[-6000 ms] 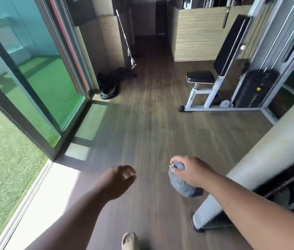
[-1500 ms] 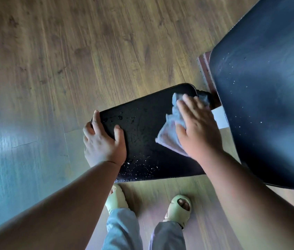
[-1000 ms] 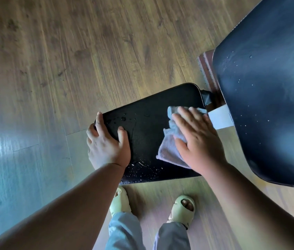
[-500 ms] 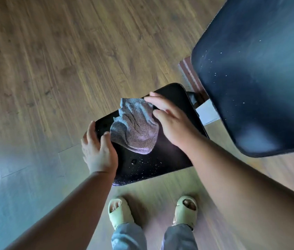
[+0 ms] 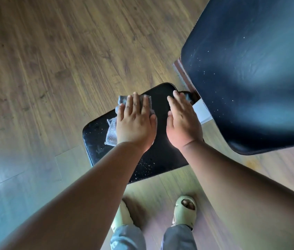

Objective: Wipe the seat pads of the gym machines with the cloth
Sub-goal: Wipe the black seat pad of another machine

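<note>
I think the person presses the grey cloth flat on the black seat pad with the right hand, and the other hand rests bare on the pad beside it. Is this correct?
Not quite: the hands are swapped. In the head view the left hand presses the grey cloth flat on the black seat pad, and the right hand rests bare on the pad beside it.

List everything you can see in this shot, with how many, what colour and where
seat pad: one, black, speckled with droplets, centre, above the floor
cloth: one, grey, on the seat pad's left part under the left hand
back pad: one, black, upper right
machine frame: one white piece, between seat pad and back pad
floor: brown wood planks, all around
slippers: two, pale green, bottom centre
trousers: grey, bottom edge
left hand: flat, pressing the cloth
right hand: flat on the seat pad's right part
</note>
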The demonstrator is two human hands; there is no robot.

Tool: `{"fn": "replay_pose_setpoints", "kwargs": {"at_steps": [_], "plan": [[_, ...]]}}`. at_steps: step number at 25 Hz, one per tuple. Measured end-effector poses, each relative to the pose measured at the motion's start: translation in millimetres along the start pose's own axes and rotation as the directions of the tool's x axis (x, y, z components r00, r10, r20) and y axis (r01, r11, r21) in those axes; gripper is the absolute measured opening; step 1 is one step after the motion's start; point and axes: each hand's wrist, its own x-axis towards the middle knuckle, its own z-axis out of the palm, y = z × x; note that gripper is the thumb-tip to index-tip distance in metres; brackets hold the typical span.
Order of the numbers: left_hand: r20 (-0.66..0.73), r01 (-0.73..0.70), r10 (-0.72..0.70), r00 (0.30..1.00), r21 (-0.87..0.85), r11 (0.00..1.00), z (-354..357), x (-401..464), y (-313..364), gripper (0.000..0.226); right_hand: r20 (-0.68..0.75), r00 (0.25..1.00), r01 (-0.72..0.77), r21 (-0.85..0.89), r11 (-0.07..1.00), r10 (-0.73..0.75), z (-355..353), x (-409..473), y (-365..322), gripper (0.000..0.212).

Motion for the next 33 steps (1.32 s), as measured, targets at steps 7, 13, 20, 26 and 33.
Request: {"fn": "replay_pose_setpoints", "kwargs": {"at_steps": [7, 13, 20, 26, 33], "plan": [[0.039, -0.193, 0.195, 0.980, -0.046, 0.980, -2.2, 29.0, 23.8, 0.058, -0.095, 0.990, -0.085, 0.152, 0.985, 0.100, 0.8, 2.8, 2.3, 0.056], [-0.008, 0.037, -0.038, 0.999, -0.025, 0.999, -6.8, 9.3, -29.7, 0.064, 0.029, 1.000, -0.001, -0.130, 0.992, 0.005, 1.7, 4.2, -0.4, 0.063], [-0.049, 0.190, -0.190, 0.981, -0.002, 0.982, -12.4, -59.8, -87.8, 0.062, 0.093, 0.995, -0.012, -0.206, 0.979, 0.032, 0.1, 4.3, -1.1, 0.071], [-0.048, 0.141, -0.140, 0.989, 0.013, 0.990, -9.3, 4.9, -29.1, 0.062, 0.074, 0.997, -0.006, -0.204, 0.979, 0.021, 3.0, 5.5, 0.2, 0.071], [0.079, 0.010, -0.011, 0.997, 0.014, 1.000, -14.4, 47.1, -2.4, 0.057, 0.032, 0.999, 0.009, -0.196, 0.981, -0.003, 4.6, 6.6, 1.3, 0.067]]}}
